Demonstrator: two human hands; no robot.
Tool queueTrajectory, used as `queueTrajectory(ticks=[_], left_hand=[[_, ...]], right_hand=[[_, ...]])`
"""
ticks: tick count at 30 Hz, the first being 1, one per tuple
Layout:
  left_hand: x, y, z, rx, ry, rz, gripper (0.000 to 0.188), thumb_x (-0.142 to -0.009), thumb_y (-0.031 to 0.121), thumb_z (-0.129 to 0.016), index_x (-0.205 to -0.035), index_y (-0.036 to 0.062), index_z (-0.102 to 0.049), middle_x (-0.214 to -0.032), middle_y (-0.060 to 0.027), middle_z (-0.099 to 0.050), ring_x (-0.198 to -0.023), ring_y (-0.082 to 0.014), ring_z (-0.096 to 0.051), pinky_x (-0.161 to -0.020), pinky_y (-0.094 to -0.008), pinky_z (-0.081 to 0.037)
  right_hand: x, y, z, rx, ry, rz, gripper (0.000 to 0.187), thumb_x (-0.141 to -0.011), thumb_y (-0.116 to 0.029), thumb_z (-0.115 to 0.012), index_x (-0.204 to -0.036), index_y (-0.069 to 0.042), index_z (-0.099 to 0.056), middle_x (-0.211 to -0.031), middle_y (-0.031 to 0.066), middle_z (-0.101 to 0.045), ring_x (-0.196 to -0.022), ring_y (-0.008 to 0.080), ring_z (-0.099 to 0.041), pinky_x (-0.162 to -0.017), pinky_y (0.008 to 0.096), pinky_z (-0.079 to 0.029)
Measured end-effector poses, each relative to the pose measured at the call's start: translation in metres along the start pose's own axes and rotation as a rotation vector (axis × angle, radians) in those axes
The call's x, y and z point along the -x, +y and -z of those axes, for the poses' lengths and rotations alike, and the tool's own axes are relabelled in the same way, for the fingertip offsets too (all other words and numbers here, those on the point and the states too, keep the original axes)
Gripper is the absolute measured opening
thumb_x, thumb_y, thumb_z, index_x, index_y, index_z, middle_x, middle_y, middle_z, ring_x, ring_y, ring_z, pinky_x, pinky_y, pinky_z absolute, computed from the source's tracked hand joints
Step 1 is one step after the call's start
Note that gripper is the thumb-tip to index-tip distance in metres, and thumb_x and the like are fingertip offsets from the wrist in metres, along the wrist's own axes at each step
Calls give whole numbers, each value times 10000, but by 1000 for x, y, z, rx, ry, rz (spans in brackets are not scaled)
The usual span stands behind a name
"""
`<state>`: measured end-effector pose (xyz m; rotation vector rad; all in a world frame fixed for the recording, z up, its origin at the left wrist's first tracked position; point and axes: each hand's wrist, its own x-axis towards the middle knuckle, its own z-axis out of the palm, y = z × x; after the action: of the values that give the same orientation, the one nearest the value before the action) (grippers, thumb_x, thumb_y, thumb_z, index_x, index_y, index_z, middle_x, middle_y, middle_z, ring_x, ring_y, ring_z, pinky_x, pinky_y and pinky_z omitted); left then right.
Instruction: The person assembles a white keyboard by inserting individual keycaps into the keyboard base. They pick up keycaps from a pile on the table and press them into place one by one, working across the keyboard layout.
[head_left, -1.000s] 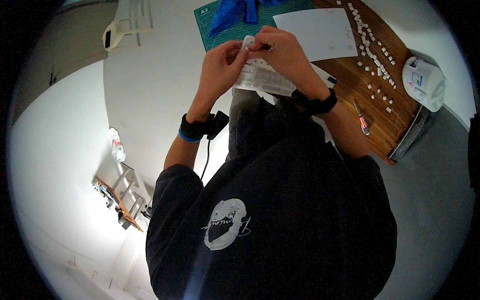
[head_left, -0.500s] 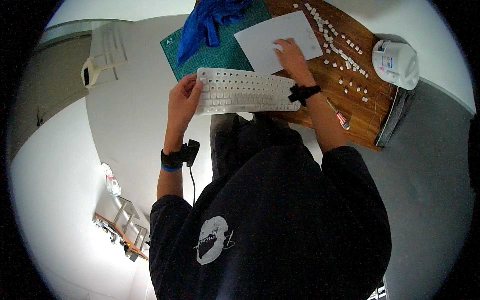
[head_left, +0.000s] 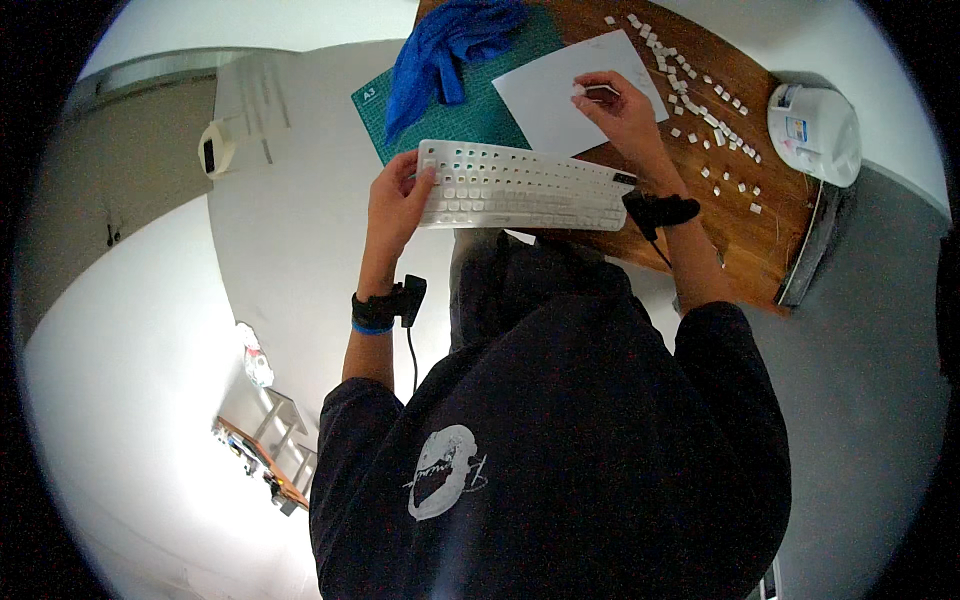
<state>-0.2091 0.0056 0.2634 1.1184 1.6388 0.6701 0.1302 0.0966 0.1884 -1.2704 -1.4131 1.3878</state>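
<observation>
Table (head_left: 765, 250): brown wood, loose white keycaps (head_left: 718, 135) lying toward your right.
Keyboard (head_left: 525, 190): white, in front of your body, its left end gripped by your left hand (head_left: 398, 198).
Right hand (head_left: 625, 108): above the white paper (head_left: 545, 110), pinching a small white piece (head_left: 580, 90).
Change: both hands met at the keyboard before; now the piece, perhaps a keycap, seems handled apart.

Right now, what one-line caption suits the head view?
Left hand holds a white keyboard; right hand pinches a small white piece above the paper.
</observation>
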Motion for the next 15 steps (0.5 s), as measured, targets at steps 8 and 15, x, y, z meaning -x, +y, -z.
queueTrajectory(ticks=[8, 15], left_hand=[[-55, -103, -5, -65, 25, -30, 401, -926, 147, -685, -1262, -61, -617, -1173, -183, -716, -1048, -252, -698, -922, -372, -537], [-110, -188, -9, -357, -42, 29, 375, -851, 217, -706, -1088, -73, -702, -994, -222, -753, -936, -346, -732, -840, -414, -553]], right_hand=[[18, -107, -3, 108, 92, 439, 269, -871, -91, -800, -1126, -53, -725, -1058, 55, -645, -932, 143, -705, -867, 281, -591], [32, -153, -11, 97, 115, 448, 262, -912, -26, -737, -1168, -9, -684, -1110, 63, -606, -980, 143, -663, -892, 274, -592]])
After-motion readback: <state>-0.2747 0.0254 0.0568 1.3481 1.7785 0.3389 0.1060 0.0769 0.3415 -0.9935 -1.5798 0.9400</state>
